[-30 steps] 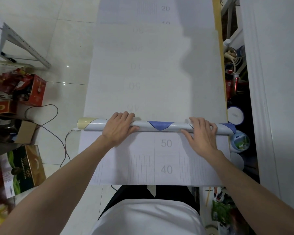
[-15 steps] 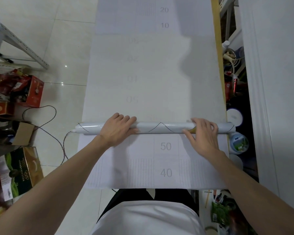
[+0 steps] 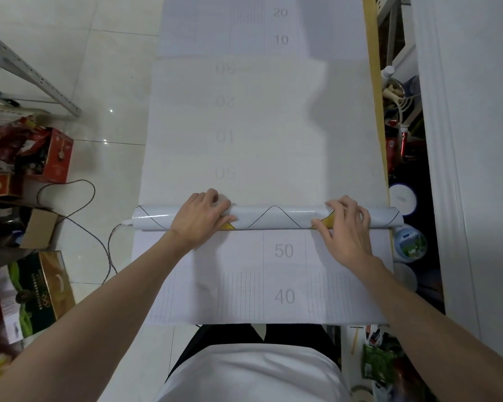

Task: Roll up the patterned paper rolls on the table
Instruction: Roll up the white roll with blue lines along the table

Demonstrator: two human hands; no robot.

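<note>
Your one head-worn camera looks forward and steeply down from close above, centring your left hand (image 3: 201, 219) and right hand (image 3: 347, 227) on the paper roll (image 3: 273, 218), with the sheet (image 3: 259, 126) running beyond your fingertips (image 3: 331, 203).

Smooth, glossy white paper roll (image 3: 273, 217) with thin black lines and yellow patches. Matt, pale paper sheet (image 3: 244, 126) with faint numerals, toward twelve o'clock. Polished, reflective white floor tiles (image 3: 108, 82) at ten o'clock. Dull brown cardboard box (image 3: 39, 229) at nine o'clock. White-painted perforated metal bracket (image 3: 41, 80) at ten o'clock.
</note>
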